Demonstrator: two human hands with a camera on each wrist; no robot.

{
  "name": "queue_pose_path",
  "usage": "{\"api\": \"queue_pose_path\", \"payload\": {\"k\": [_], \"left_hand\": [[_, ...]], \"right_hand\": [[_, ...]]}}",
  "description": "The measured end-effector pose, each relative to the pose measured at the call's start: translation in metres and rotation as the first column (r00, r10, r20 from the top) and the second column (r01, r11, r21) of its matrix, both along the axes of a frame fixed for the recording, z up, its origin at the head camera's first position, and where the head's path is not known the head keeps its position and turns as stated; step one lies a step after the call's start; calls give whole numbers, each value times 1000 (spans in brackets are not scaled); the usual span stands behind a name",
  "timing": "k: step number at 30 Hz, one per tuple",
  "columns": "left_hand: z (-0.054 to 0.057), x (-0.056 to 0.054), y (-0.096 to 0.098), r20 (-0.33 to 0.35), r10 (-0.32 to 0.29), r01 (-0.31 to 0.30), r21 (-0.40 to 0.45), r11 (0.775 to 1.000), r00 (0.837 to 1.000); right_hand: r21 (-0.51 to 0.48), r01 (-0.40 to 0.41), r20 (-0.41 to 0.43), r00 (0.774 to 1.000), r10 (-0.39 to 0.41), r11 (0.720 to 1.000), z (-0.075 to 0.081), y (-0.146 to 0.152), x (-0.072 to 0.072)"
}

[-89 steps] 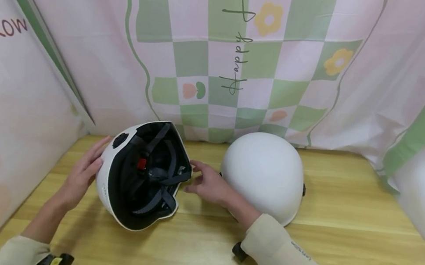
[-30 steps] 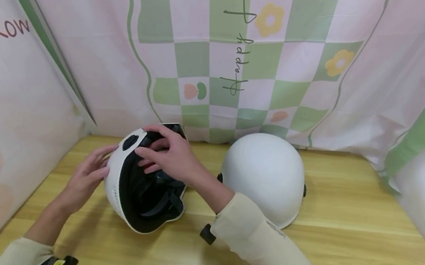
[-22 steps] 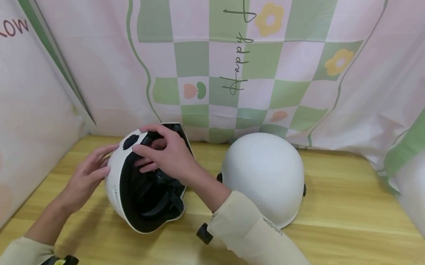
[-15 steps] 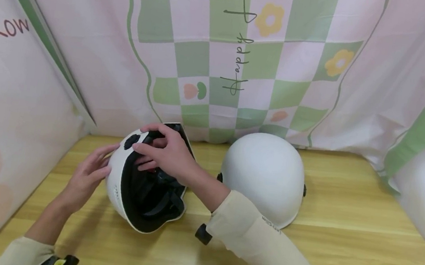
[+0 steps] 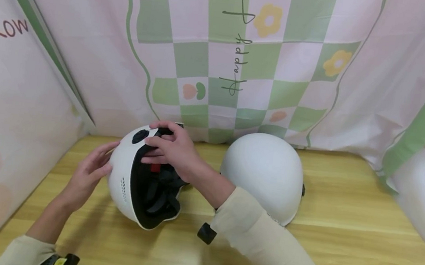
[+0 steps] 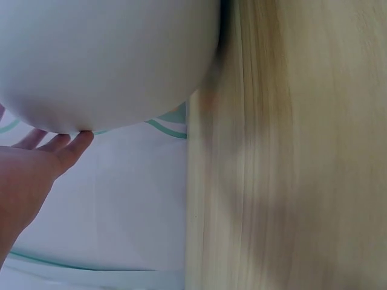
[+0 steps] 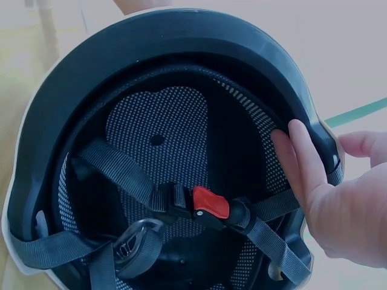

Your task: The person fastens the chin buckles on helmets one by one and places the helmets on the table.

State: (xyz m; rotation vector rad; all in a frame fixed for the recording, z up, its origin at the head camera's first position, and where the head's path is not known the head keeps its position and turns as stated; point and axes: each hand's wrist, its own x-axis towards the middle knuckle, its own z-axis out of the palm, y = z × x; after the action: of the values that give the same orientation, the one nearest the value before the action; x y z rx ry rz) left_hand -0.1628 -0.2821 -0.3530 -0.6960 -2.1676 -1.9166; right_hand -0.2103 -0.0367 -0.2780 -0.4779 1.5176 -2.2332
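Observation:
A white helmet lies tipped on the wooden table, its dark padded inside turned toward the right. My right hand grips its upper rim beside a round black knob. In the right wrist view, fingers reach inside the shell while the thumb stays outside. Straps and a red buckle show within the lining. My left hand touches the rounded outer shell from the left; in the left wrist view its extended fingertips press against the white surface.
A second white helmet stands dome up to the right, partly behind my right forearm. Printed curtains hang along the table's back and sides. Bare wooden tabletop extends to the right.
My right hand has moved from the helmet's right edge to its upper rim and grips it. The helmet has turned, showing more outer shell. The left hand stays against it.

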Motion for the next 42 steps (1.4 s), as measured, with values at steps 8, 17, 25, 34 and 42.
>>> {"api": "queue_pose_path", "payload": {"k": [8, 17, 25, 34, 42], "left_hand": [[2, 1, 0, -13, 33, -33, -19, 999, 999], [4, 2, -2, -26, 30, -30, -13, 999, 999], [4, 3, -4, -22, 29, -30, -17, 999, 999], [1, 3, -9, 14, 34, -34, -32, 999, 999], [-3, 4, -16, 67, 29, -25, -59, 998, 997]], "right_hand": [[-69, 2, 49, 999, 1, 998, -6, 7, -4], [-158, 19, 89, 996, -5, 987, -13, 17, -9], [-219, 18, 92, 996, 2, 975, -20, 23, -9], [-255, 31, 91, 996, -7, 966, -30, 29, -12], [-278, 42, 81, 997, -20, 960, -39, 32, -14]]}}
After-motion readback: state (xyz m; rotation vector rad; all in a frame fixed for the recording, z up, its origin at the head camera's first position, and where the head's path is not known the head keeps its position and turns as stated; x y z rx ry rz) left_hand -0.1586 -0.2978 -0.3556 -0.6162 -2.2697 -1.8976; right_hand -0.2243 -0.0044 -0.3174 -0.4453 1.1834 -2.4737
